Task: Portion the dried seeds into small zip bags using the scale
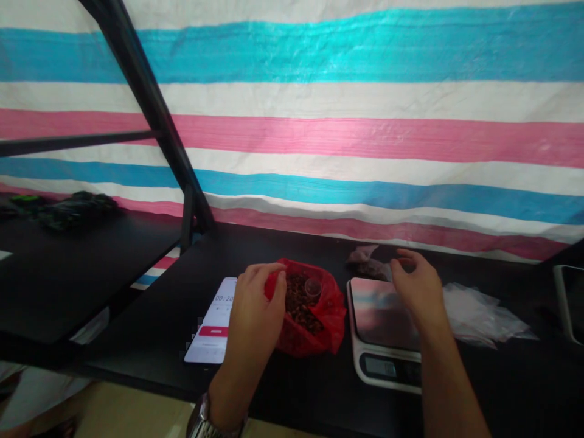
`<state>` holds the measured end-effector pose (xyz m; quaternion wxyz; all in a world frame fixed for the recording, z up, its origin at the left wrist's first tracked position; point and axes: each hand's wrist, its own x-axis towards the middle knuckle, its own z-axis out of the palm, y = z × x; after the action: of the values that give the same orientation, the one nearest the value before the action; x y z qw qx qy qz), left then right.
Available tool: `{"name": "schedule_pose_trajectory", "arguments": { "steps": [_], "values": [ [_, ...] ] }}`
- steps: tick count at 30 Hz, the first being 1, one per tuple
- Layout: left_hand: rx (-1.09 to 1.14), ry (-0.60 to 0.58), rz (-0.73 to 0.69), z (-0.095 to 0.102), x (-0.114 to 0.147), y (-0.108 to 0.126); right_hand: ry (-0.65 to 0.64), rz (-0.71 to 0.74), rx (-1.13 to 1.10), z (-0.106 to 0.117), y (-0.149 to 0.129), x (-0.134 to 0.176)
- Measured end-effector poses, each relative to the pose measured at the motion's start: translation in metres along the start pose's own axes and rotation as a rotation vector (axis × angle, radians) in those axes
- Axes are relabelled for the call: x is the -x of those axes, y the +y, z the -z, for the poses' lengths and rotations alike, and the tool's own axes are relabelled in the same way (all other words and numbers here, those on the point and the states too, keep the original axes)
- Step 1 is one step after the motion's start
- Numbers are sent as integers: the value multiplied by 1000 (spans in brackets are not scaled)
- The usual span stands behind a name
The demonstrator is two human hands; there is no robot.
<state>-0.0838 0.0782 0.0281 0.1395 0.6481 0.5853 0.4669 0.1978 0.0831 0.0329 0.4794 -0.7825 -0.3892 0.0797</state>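
A red plastic bag (335,304) stands with its mouth open, filled with small brown dried pieces (298,298). On them lies a small clear plastic cup (312,288). My left hand (258,301) is at the bag's left rim, with thumb and finger closed on the red plastic. My right hand (420,286) hovers over the far right of a kitchen scale (378,310), thumb and forefinger curved and apart. Just behind the scale, close to those fingertips, lies a small plastic bag with dark contents (369,267). The scale's display (381,366) is too blurred to read.
A phone (212,328) showing a timer lies left of the red bag. Clear plastic bags (483,313) are piled right of the scale. A black metal post (150,103) rises at the left. Striped sheeting (365,140) hangs behind the black table (150,328).
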Motion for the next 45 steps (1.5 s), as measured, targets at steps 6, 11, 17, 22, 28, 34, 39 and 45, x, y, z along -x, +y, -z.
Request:
{"name": "schedule_pose_trajectory", "arguments": {
  "steps": [6,11,17,22,28,34,39,45],
  "values": [
    [-148,-45,41,-5,1,-7,-87,71,133,-1,-3,1],
    [-242,-111,62,-6,3,-13,-209,208,205,-10,-1,2],
    [-112,-229,125,-6,1,-23,-307,353,385,-26,-12,14],
    [37,-273,101,-4,0,-24,-520,584,52,-31,-49,47],
    [-14,-185,10,4,-4,-19,-457,638,20,-12,-61,47],
    [-172,-88,-55,3,-2,-21,30,-30,692,57,28,-16],
    [-245,-23,-82,4,2,-22,-162,-157,834,68,73,-21],
    [-203,3,-145,16,-4,-20,-136,-156,773,80,63,-19]
  ]
}}
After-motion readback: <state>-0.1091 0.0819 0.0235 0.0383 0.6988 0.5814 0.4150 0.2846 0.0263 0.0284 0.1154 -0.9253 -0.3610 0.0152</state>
